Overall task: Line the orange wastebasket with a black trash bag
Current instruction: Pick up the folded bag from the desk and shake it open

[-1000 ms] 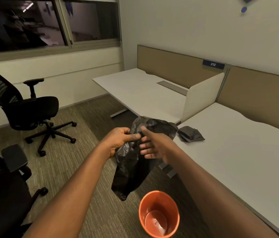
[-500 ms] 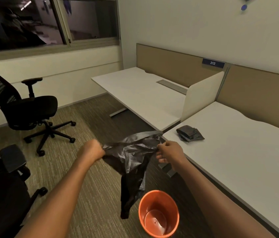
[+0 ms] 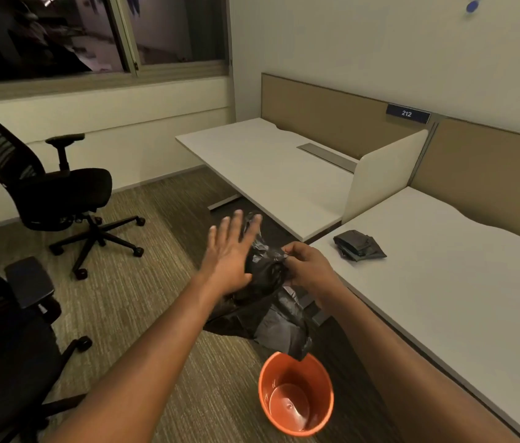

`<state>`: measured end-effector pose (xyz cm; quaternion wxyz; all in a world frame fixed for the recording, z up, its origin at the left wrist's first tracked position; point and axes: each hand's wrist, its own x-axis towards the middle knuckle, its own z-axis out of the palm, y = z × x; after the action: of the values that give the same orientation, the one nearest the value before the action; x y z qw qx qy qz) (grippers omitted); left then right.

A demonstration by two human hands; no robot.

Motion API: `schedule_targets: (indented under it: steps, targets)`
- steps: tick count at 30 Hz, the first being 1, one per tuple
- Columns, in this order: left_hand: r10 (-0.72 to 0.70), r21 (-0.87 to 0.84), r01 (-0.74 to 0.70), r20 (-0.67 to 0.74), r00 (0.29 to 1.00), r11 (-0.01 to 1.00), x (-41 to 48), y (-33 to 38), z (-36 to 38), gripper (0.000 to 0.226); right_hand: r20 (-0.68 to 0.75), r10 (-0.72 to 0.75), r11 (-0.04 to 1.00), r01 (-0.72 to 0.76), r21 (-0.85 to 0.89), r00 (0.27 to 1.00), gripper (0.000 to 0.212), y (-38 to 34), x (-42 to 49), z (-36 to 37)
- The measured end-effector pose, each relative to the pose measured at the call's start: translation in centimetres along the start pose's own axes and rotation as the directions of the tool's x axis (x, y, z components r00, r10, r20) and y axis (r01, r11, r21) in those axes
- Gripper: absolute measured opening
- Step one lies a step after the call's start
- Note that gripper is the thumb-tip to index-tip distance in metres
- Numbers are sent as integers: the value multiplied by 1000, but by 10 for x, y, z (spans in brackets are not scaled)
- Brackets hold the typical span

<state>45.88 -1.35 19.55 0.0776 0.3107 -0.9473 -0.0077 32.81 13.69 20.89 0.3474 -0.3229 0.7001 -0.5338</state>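
The orange wastebasket [image 3: 297, 398] stands upright and bare inside on the carpet, low in the head view. A crumpled black trash bag [image 3: 268, 314] hangs in the air above it, its lowest tip just over the basket's rim. My right hand [image 3: 308, 266] pinches the bag's upper edge with curled fingers. My left hand [image 3: 231, 255] has its fingers straight and spread, palm against the bag's left side, with the fingertips partly behind the plastic.
A stack of folded black bags [image 3: 359, 245] lies on the near white desk [image 3: 460, 282] at right. A second desk [image 3: 271, 174] stands behind a divider. Two black office chairs [image 3: 47, 190] stand on the carpet at left.
The hands came back together after stretching the bag apart. My left hand let go of its edge and now lies flat against the bag. The bag has bunched up and dropped nearer the basket.
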Motion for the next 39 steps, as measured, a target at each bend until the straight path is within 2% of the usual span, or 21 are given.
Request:
schedule_targets:
  steps: [2,3,6,9,10,13,15,18,20,22,25,26,28,30,32,33,34,35,37,38,39]
  targets:
    - [165,100,-166,17,986,981,5,15,1,117,39,-40,996,43,-80,998,22,-6,0,2]
    - [214,135,-217,42,976,967,7,20,2,97,37,-56,989,61,-134,998,25,-9,0,1]
    - [206,175,-219,87,975,960,15,22,2,36,-34,-116,948,101,-301,993,27,-15,0,-5]
    - [14,4,-14,50,999,1000,17,13,2,23,-98,-252,859,176,-482,963,15,-13,-4,-18]
    - [-73,-109,75,22,997,991,16,8,2,18,-78,-293,799,200,-567,953,23,-10,-6,-23]
    - [-319,-409,324,81,944,853,13,-3,-1,10,-9,-288,525,150,-838,958,37,6,-4,-35]
    - [-373,-496,404,165,913,769,14,-11,-2,14,-53,-196,409,32,-912,979,23,22,2,-39]
    - [-424,-606,496,273,864,622,14,-20,-3,24,-150,79,354,-169,-920,985,15,44,11,-45]
    - [-445,-579,552,332,832,600,13,-26,-4,30,-180,245,380,-266,-886,953,12,53,15,-49]
    - [-456,-496,603,396,797,624,14,-32,-9,33,-209,384,541,-402,-738,899,14,56,21,-51]
    - [-478,-456,636,421,771,623,22,-40,-28,31,-252,331,755,-416,-507,909,19,38,32,-52]
    - [-494,-483,618,370,786,620,24,-42,-39,27,-286,232,791,-352,-500,930,21,26,36,-53]
    - [-543,-587,497,114,832,639,28,-42,-61,17,-420,-45,868,-173,-466,906,20,0,40,-53]
    - [-572,-696,263,-255,780,668,19,-33,-79,12,-548,-314,927,126,-353,775,18,-25,28,-47]
    - [-487,-661,-25,-577,656,750,0,-21,-81,10,-538,-556,831,443,-338,633,9,-30,7,-38]
    - [-401,-596,-113,-656,640,795,-13,-15,-70,14,-452,-657,754,517,-405,604,7,-20,-2,-31]
    - [-320,-544,-144,-665,675,827,-28,-9,-52,20,-335,-704,699,527,-484,626,13,-3,-12,-23]
    - [-259,-511,-111,-596,760,852,-44,-4,-28,27,-201,-675,676,487,-553,709,21,22,-20,-16]
    - [-170,-478,47,-218,961,877,-69,-4,23,30,38,-411,643,319,-696,911,29,78,-26,-11]
    - [-166,-473,169,47,985,865,-78,-5,51,26,100,-213,622,214,-753,972,25,109,-22,-12]
    - [-183,-476,295,268,946,829,-85,-6,73,23,109,-49,604,117,-788,993,21,135,-17,-16]
